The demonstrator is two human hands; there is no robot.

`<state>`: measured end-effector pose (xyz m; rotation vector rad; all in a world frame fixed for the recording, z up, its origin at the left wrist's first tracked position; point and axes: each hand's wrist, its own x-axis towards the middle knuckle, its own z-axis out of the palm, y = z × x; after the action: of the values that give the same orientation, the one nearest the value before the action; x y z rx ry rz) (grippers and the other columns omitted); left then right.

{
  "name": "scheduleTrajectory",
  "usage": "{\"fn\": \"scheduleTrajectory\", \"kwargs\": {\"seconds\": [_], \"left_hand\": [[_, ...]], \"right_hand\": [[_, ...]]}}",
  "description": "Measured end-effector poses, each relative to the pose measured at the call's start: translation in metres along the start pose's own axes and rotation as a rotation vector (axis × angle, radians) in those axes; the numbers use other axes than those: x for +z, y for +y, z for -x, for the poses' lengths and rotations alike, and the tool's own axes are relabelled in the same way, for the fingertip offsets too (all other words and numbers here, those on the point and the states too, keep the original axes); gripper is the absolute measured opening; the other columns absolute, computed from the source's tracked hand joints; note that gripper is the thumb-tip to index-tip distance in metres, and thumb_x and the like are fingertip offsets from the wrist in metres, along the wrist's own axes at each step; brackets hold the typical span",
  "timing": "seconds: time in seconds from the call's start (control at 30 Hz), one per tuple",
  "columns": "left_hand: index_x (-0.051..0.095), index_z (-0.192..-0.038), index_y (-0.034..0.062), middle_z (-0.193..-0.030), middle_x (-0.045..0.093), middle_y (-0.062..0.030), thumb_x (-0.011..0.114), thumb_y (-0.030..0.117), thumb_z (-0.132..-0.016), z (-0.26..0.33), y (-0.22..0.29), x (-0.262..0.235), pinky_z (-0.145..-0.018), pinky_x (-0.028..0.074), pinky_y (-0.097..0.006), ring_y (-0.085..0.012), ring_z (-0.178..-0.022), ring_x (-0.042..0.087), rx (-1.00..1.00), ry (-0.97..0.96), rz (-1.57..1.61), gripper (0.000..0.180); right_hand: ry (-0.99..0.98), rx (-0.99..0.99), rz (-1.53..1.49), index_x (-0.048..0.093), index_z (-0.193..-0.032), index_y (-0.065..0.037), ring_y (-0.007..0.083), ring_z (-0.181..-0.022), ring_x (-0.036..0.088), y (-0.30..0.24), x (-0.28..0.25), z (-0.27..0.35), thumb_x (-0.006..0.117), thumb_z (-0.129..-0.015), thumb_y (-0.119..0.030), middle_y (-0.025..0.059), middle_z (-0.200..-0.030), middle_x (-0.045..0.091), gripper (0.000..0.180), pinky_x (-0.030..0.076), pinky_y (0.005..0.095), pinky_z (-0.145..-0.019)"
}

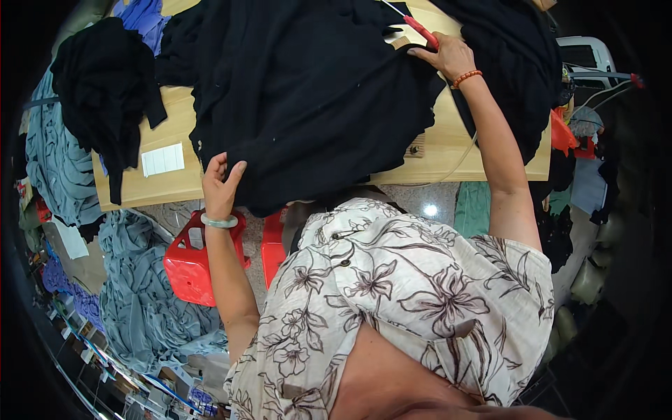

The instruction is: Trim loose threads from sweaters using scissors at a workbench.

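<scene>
Large black fabric (308,91) spread over the wooden tabletop (448,150), its near edge hanging off the front toward the person.

Left hand (220,183) at that near edge — fingers (234,173) curled closed, pinching the cloth; pale green bangle (220,222) on the wrist.

Right hand (448,56) reaches to the far side, resting on the black fabric, fingers wrapped shut around red-handled scissors (420,29); the blades point away toward the top, thin and partly hard to make out. Orange bead bracelet (466,78) on that wrist.

Second heap of black cloth (105,84) on the tabletop's left end, beside a white paper slip (162,159). Below the edge — red plastic stool (187,262), grey-blue fabric (140,308) piled on the floor.
</scene>
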<state>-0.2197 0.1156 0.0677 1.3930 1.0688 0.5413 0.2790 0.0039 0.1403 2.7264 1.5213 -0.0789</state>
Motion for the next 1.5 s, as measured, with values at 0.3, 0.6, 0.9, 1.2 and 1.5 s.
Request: {"fn": "scheduleTrajectory", "kwargs": {"seconds": [0.3, 0.6, 0.9, 1.2, 1.5], "left_hand": [[0.06, -0.103, 0.0007, -0.096, 0.062, -0.0044, 0.067, 0.013, -0.091, 0.019, -0.033, -0.04, -0.081, 0.048, -0.028, -0.013, -0.089, 0.057, -0.04, 0.316, -0.32, 0.018], [0.054, -0.128, 0.0042, -0.135, 0.051, -0.0188, 0.074, 0.019, -0.079, -0.045, 0.1, 0.203, -0.11, 0.033, -0.046, -0.0372, -0.131, 0.043, 0.96, -0.202, -0.682, 0.055], [0.057, -0.126, 0.0005, -0.131, 0.054, -0.0238, 0.054, 0.05, -0.091, -0.105, 0.04, 0.276, -0.113, 0.025, -0.047, -0.037, -0.129, 0.044, 0.919, -0.391, -1.19, 0.061], [0.053, -0.132, 0.0008, -0.138, 0.05, -0.0225, 0.054, 0.047, -0.091, -0.106, 0.044, 0.276, -0.115, 0.023, -0.046, -0.0367, -0.133, 0.042, 0.774, -0.513, -1.237, 0.061], [0.054, -0.129, -0.0023, -0.138, 0.049, -0.0249, 0.045, 0.023, -0.092, -0.104, 0.031, 0.27, -0.116, 0.023, -0.045, -0.037, -0.134, 0.041, 0.963, -0.372, -1.099, 0.046]], "right_hand": [[0.155, 0.132, 0.079, 0.059, -0.095, -0.005, 0.0453, -0.082, 0.065, 0.062, -0.005, 0.055, 0.06, -0.092, -0.043, 0.0225, -0.097, 0.06, 0.038, 0.053, 0.0501, -0.072], [-0.242, 0.184, -0.231, 0.048, -0.111, -0.008, 0.0387, -0.08, 0.066, 0.033, -0.012, 0.117, 0.061, -0.093, -0.033, 0.0192, -0.082, 0.066, 0.034, 0.05, 0.0453, -0.072], [-0.304, -0.099, -0.201, 0.051, -0.103, -0.003, 0.0419, -0.079, 0.064, -0.008, -0.008, 0.118, 0.062, -0.09, -0.025, 0.0234, -0.078, 0.064, 0.028, 0.05, 0.0501, -0.07], [-0.427, -0.223, -0.211, 0.056, -0.111, -0.005, 0.0392, -0.073, 0.064, -0.045, -0.046, 0.109, 0.065, -0.088, -0.03, 0.0207, -0.074, 0.064, 0.035, 0.049, 0.0474, -0.069], [-0.452, -0.485, -0.277, 0.052, -0.107, -0.005, 0.0384, -0.068, 0.063, -0.097, -0.053, 0.109, 0.063, -0.089, -0.029, 0.0195, -0.067, 0.062, 0.032, 0.048, 0.0463, -0.065]]}}
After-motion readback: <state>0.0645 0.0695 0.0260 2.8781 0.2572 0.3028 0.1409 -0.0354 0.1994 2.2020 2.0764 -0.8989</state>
